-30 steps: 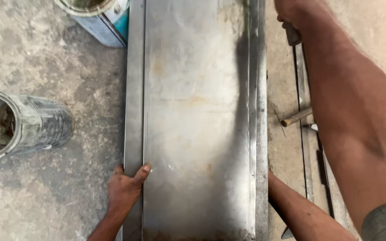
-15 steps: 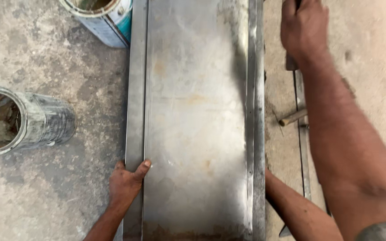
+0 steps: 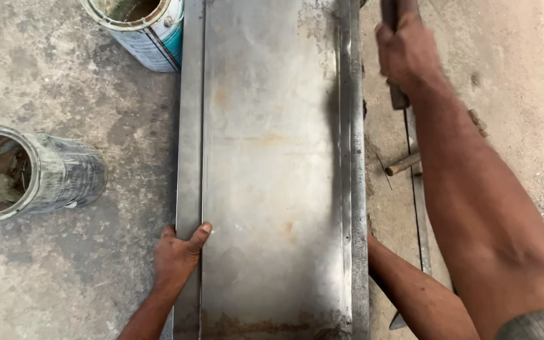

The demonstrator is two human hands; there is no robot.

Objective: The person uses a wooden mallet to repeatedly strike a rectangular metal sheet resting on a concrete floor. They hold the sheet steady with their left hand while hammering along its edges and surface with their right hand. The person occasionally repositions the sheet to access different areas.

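Steel panel (image 3: 272,170), rust-flecked, folded edges

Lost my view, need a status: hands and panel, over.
Left hand grips metal panel by its left edge. Right hand shut on tool handle, top right. Panel flat on floor. Another person's arm at its right edge, hand hidden.

I see a bare concrete floor (image 3: 64,283), stained and gritty. A long folded sheet-metal panel (image 3: 272,176) lies flat on it, running from six to twelve o'clock through the middle. At eleven o'clock an open blue-and-white paint can (image 3: 143,28) stands just beside the panel's edge. At nine o'clock a grimy grey tin (image 3: 33,173) stands apart from it. At three o'clock a thin metal strip (image 3: 418,208) and a short rod (image 3: 403,165) lie on the floor.
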